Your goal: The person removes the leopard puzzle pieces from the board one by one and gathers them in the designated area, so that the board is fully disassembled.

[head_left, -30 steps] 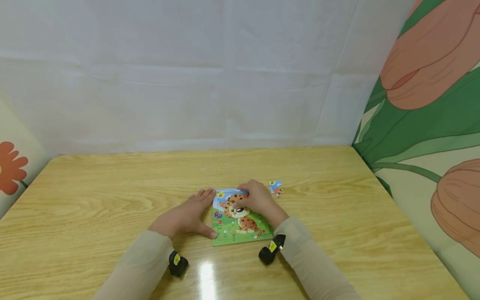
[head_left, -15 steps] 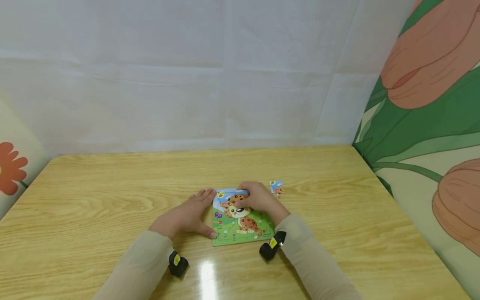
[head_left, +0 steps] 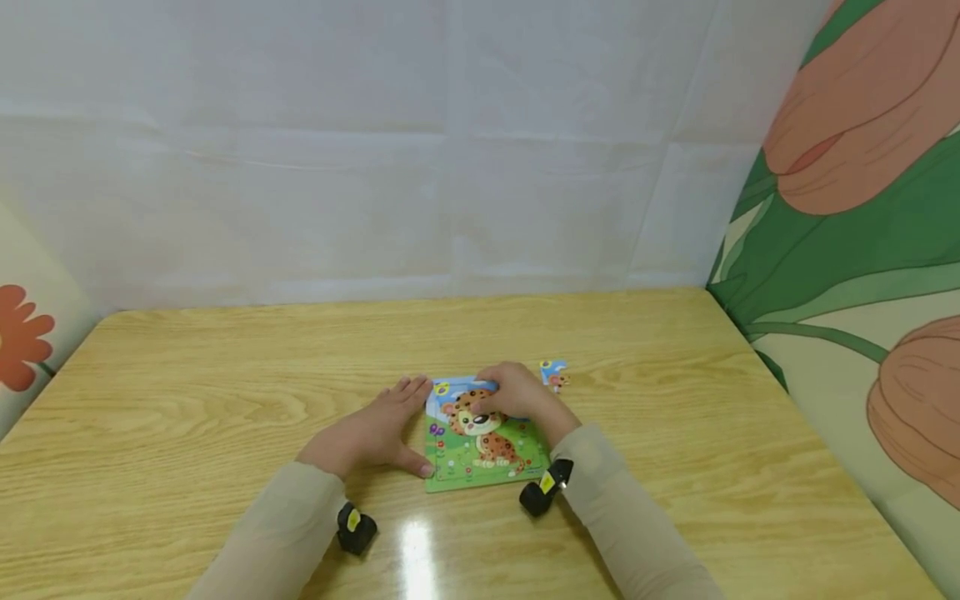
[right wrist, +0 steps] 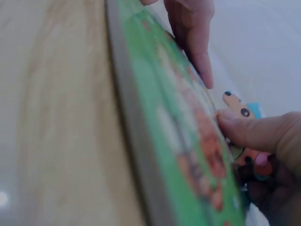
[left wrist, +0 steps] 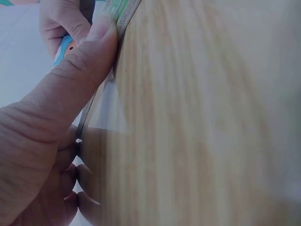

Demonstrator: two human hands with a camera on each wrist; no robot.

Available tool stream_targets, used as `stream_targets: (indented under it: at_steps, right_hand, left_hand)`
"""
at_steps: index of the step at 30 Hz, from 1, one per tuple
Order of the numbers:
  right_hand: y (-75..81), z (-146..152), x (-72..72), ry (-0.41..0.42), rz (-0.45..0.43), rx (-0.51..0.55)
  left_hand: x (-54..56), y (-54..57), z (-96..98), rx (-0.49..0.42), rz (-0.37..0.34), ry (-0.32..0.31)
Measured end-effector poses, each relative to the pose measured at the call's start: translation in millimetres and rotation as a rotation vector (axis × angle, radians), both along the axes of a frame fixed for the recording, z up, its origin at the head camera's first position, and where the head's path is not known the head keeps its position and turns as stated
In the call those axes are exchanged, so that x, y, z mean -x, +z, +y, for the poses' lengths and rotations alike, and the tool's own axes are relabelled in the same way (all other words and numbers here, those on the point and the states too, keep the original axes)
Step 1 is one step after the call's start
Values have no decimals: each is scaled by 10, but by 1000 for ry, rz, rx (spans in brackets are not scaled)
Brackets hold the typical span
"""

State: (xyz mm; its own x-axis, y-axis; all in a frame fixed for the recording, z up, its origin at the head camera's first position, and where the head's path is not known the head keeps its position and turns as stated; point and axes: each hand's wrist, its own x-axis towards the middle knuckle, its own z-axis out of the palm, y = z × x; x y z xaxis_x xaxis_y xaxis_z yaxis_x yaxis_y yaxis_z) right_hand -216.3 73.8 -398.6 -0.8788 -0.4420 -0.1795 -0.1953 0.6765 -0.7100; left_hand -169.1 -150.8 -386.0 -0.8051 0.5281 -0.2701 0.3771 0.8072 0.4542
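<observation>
A square jigsaw board [head_left: 468, 481] with a spotted leopard cub on green grass lies on the table. My left hand [head_left: 375, 431] steadies its left side, thumb at the near corner and straight fingers at the far one. Over the board's upper right, my right hand [head_left: 519, 395] pinches a puzzle piece [right wrist: 233, 100] between thumb and fingers. That piece is orange with black spots and some blue, and stands tilted up in the right wrist view. Fingers hide part of it. Just right of this hand lie loose puzzle pieces [head_left: 553, 368] in blue, yellow and orange.
The wood-grain table [head_left: 225, 375] reaches back to a white cloth [head_left: 360, 200]. A flower-printed panel [head_left: 847, 283] stands along the right side, with another at the left. Black cameras [head_left: 356, 528] are strapped to both wrists.
The right wrist shifts very slightly, its fingers staying at the board's upper right. The left hand, board and loose pieces keep their places.
</observation>
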Motion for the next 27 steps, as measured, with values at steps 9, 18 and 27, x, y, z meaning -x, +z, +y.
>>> stream_targets:
  at_steps: [9,18,27]
  right_hand:
    - [-64,27,-25,-20,27,84]
    - [37,-19,-52,-8,-55,57]
    - [59,-62,-106,-21,-45,26]
  left_hand:
    - [-12,10,-28,4,0,-2]
    - [-32,17,-28,3,1,-3]
    - [-51,39,-32,13,-4,7]
